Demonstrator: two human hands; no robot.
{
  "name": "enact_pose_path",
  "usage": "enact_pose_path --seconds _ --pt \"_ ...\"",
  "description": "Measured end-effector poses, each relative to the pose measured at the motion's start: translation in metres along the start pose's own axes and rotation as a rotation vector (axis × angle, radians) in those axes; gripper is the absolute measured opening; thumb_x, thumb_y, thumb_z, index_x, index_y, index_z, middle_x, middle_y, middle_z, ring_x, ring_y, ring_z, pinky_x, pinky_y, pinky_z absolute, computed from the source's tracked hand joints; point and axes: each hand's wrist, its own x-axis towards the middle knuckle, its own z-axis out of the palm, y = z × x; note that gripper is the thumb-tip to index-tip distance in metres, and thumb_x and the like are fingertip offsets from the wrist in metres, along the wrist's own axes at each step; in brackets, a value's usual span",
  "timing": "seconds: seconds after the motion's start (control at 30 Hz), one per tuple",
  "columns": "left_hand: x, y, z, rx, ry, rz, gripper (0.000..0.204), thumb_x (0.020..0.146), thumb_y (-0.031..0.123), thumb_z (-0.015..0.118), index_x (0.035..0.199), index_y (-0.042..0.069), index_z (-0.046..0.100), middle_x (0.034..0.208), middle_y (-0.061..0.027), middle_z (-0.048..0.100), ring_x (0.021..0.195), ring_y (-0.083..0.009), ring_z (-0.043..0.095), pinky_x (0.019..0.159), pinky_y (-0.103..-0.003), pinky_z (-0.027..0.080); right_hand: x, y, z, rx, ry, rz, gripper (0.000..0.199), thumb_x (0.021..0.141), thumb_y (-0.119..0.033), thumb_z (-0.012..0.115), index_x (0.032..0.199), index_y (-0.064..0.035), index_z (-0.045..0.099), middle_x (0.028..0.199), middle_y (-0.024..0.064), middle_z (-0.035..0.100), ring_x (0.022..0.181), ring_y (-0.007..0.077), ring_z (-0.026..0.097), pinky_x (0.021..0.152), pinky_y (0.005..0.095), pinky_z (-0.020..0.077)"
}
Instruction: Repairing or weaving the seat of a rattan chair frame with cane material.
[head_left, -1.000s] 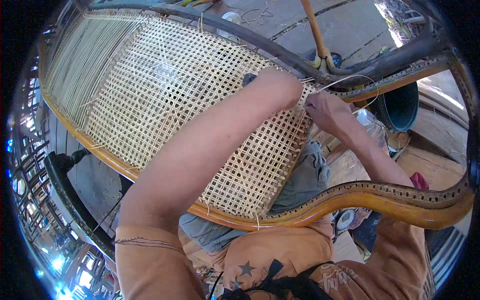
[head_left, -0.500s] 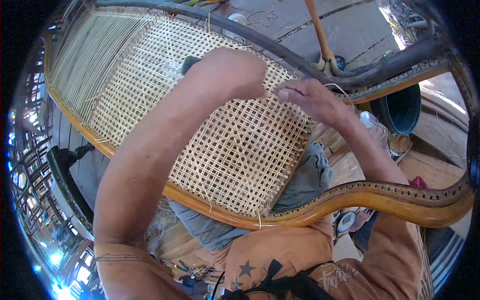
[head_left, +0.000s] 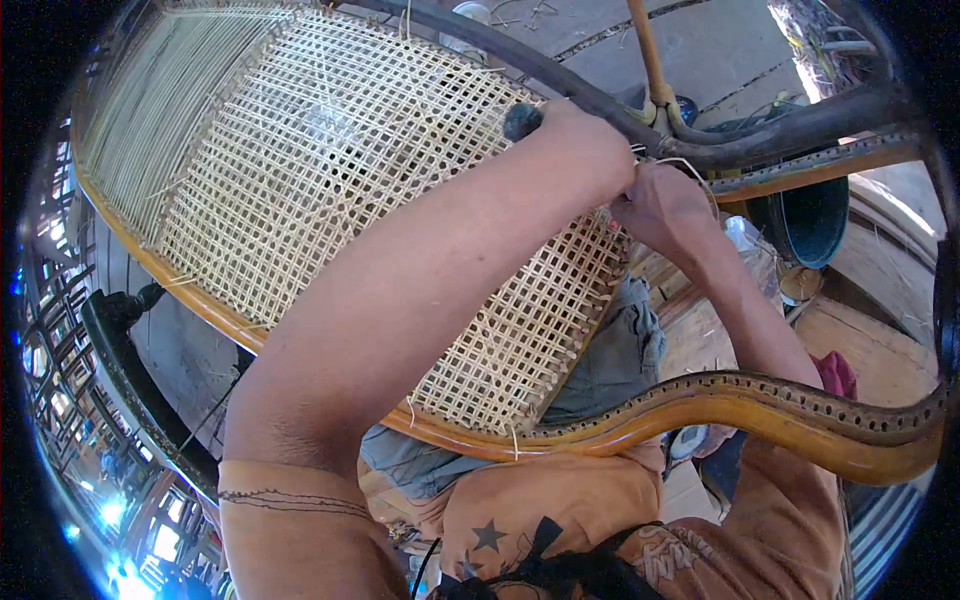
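Observation:
A woven cane panel (head_left: pixel 400 130) fills a curved wooden chair frame (head_left: pixel 225 318). My left hand (head_left: pixel 590 140) reaches across the weave to its far right corner. It is closed round a dark-handled tool (head_left: pixel 522 122); only the rounded handle end sticks out and its working end is hidden. My right hand (head_left: pixel 668 208) meets the left at that corner, its fingers pressed together at the edge of the weave. What they pinch is hidden. A loose cane strand (head_left: pixel 703 176) arcs out beside my right hand.
Drilled holes run along the curved armrest (head_left: pixel 780 410) near my right forearm. Behind the right side stands a dark green bucket (head_left: pixel 818 225). Grey-blue cloth (head_left: pixel 610 360) lies under the panel. Unwoven straight strands (head_left: pixel 165 90) span the far left.
My left hand, with the dark-handled tool, has moved right across the weave to the far corner. My right hand has shifted slightly right, and the hands now meet.

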Motion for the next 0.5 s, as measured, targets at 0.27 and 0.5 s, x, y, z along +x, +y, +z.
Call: enact_pose_path --seconds 0.27,0.5 --pt "0.005 -0.001 0.009 -0.055 0.047 0.051 0.026 0.077 0.014 0.057 0.097 0.009 0.072 0.100 -0.0129 0.069 0.092 -0.0273 0.067 0.081 -0.041 0.052 0.000 -0.002 0.007 -0.035 0.005 -0.004 0.027 0.080 -0.024 0.055 0.089 -0.0023 0.069 0.089 0.0229 0.067 0.084 0.0385 0.066 0.076 0.0459 0.0526" --pt "0.001 -0.017 0.033 -0.106 0.055 0.042 0.025 0.078 0.013 0.057 0.097 0.007 0.071 0.100 -0.0134 0.069 0.090 -0.0282 0.068 0.076 -0.041 0.053 0.002 -0.006 0.018 -0.153 -0.001 0.011 0.025 0.083 -0.024 0.056 0.087 -0.0027 0.068 0.086 0.0209 0.067 0.082 0.0376 0.066 0.077 0.0448 0.0517"
